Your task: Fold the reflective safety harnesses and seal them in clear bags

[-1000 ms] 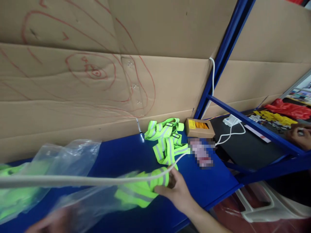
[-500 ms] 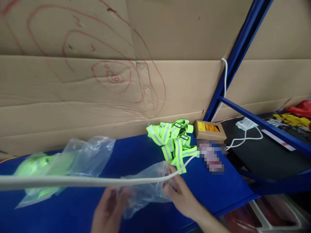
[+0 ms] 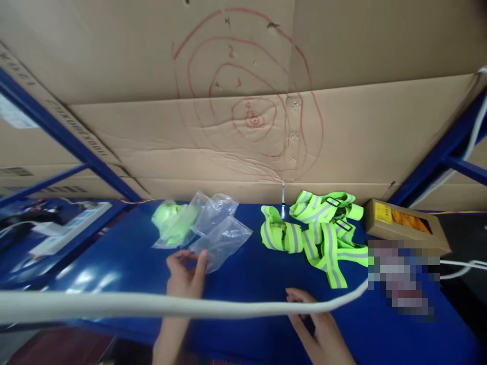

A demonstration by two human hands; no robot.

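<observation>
My left hand point(image 3: 185, 276) rests on the blue shelf top point(image 3: 125, 258) with its fingers apart; one fingertip touches the near edge of an empty clear plastic bag point(image 3: 222, 238). Just behind it lies a second clear bag holding a folded neon-green reflective vest point(image 3: 173, 223). My right hand point(image 3: 317, 324) lies low on the shelf, fingers stretched out and holding nothing. A loose pile of neon-green reflective straps point(image 3: 315, 228) sits beyond my right hand. A thick white cable point(image 3: 160, 305) runs across the foreground in front of both wrists.
A brown cardboard box with a yellow label point(image 3: 405, 228) stands at the right, next to a blurred patch. Cardboard sheets with red circles drawn on them point(image 3: 251, 116) back the shelf. Blue rack posts point(image 3: 68, 139) rise at left and right. A white power strip point(image 3: 70, 228) lies far left.
The view swung left. The vest went into a bag that now lies at the back left. Both hands let go of the empty bag, which now rests on the shelf.
</observation>
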